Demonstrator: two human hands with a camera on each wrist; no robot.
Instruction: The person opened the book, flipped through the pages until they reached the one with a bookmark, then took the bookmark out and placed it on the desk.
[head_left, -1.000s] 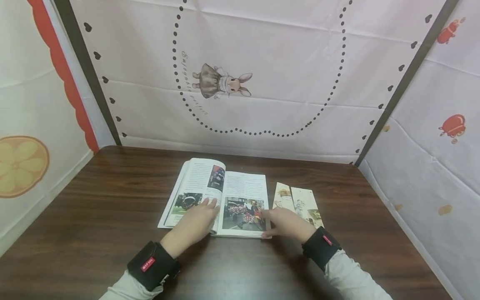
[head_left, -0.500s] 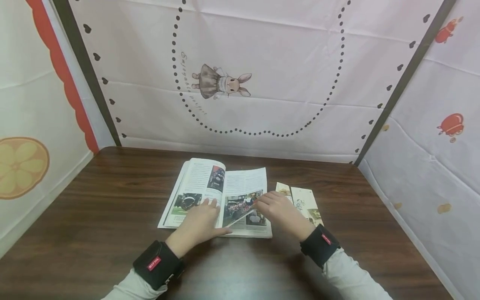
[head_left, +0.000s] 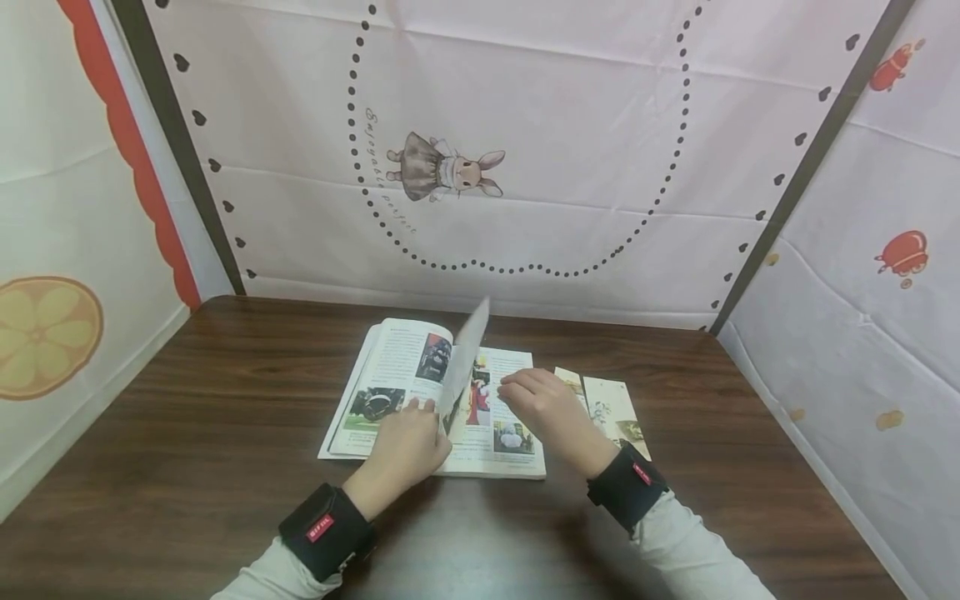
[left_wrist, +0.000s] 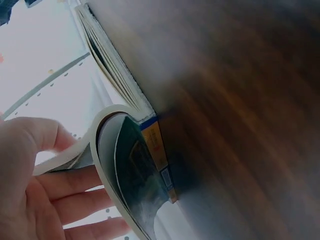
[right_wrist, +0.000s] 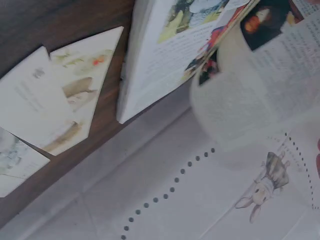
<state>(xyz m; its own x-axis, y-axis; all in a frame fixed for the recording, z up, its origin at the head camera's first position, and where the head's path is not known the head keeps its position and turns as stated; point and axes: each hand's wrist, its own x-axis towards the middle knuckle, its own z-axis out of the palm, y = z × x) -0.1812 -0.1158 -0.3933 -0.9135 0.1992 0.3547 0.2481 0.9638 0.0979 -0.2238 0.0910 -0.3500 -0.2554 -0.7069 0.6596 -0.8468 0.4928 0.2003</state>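
While the left hand (head_left: 408,442) lies on the left half of the open book (head_left: 483,408), an upright leaf (head_left: 461,358) held between its thumb and fingers, the right hand (head_left: 551,412) is apart from it by the book's right side, fingers loosely bent and free. The book lies near the middle of the far edge of the worktop (head_left: 225,433), with illustrated cards (head_left: 611,408) just beside it, toward the worktop's right edge.

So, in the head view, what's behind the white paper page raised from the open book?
Past the raised page, part of the flat right-hand page with colour photos shows, then dark brown wooden table. The flat page's inner upper strip is covered and unseen.
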